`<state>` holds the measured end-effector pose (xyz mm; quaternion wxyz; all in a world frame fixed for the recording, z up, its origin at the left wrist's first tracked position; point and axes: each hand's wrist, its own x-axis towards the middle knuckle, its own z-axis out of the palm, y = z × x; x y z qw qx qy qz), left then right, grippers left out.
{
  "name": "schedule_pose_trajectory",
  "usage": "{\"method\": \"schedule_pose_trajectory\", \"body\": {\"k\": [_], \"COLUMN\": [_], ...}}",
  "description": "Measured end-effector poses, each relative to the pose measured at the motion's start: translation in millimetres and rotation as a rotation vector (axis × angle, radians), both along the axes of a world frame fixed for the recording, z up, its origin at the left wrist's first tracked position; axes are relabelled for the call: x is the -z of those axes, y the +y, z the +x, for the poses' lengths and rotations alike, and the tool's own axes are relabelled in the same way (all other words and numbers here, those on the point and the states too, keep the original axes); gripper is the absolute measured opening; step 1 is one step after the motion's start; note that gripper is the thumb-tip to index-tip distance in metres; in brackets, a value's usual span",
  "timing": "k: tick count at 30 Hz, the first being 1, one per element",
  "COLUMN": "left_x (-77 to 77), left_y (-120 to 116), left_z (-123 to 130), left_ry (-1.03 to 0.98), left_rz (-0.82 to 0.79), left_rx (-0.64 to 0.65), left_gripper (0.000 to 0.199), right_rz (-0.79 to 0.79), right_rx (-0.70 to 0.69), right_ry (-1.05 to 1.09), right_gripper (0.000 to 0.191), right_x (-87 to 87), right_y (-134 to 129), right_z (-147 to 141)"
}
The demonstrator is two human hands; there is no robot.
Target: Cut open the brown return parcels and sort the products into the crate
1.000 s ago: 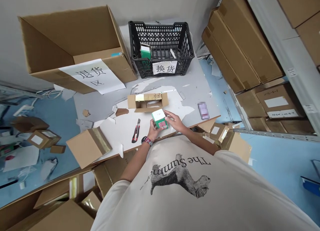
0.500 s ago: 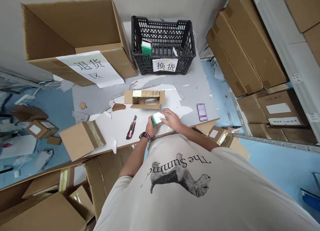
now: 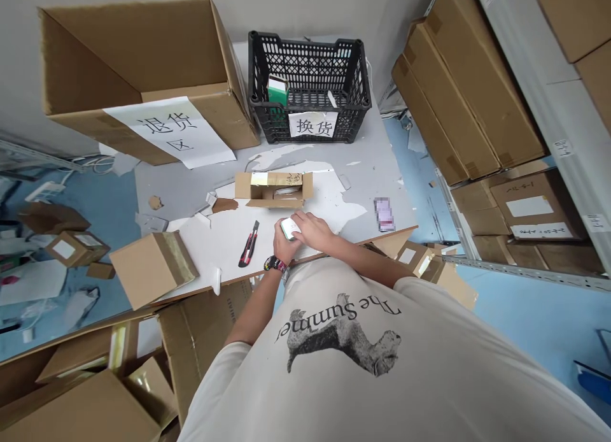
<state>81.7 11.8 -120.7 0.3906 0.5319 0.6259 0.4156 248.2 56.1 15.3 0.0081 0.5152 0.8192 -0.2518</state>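
Between my two hands, at the table's near edge, is a small green and white box [image 3: 289, 227]. My left hand [image 3: 282, 243] is closed around its left and near sides. Over its right side curl the fingers of my right hand [image 3: 312, 230], covering much of the box. Just beyond the hands stands an open cardboard carton [image 3: 274, 190], flaps spread, with something pale inside. A red and black utility knife [image 3: 249, 244] lies to the left of my left hand.
A large cardboard box [image 3: 181, 66] with a paper sign stands back left, beside a black plastic crate [image 3: 310, 79] holding a green box [image 3: 277, 92]. A closed carton [image 3: 153, 268] sits at the left edge, a phone-like object [image 3: 384, 214] at the right. Shelves with cartons [image 3: 482, 111] flank the right.
The small box has turned and tilted between my hands, and less of it shows now. My right hand has shifted left and closed further over it.
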Motion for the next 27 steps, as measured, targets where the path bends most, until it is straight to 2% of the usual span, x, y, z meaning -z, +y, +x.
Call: {"method": "schedule_pose_trajectory", "body": {"k": [4,8,10,15,18,22,27], "left_x": [-18.0,-23.6,-22.5,-14.1,-6.6,0.4,-0.6], "left_y": [1.1,-0.4,-1.9,-4.4,-2.8,0.3,2.4], "left_z": [7.6,6.4,3.5,-3.2,-5.5,-10.6,-16.5], "left_ry": [0.011,-0.002,-0.007,-0.026,-0.084,-0.066,0.015], "left_rz": [0.079,0.045,0.009,-0.08,-0.083,-0.114,-0.135], "left_rx": [-0.035,-0.014,0.021,0.103,0.096,0.119,0.168], "left_gripper": [0.078,0.077,0.077,0.076,0.08,0.084,0.081], "right_rz": [-0.02,-0.008,0.011,0.079,0.103,0.127,0.137], "right_rx": [0.005,-0.021,-0.082,-0.34,-0.444,-0.523,-0.562], "right_ry": [-0.027,-0.042,-0.075,-0.111,-0.144,-0.209,-0.165], "right_gripper": [0.041,0.044,0.047,0.059,0.051,0.052,0.053], "right_x": [-6.0,-5.6,-5.3,-9.2,-11.4,-11.8,-10.3], "right_y": [4.1,4.0,4.7,13.0,14.0,6.0,5.6], "right_z": [-5.1,-6.7,-3.7,9.1,7.9,-3.7,-6.3]}}
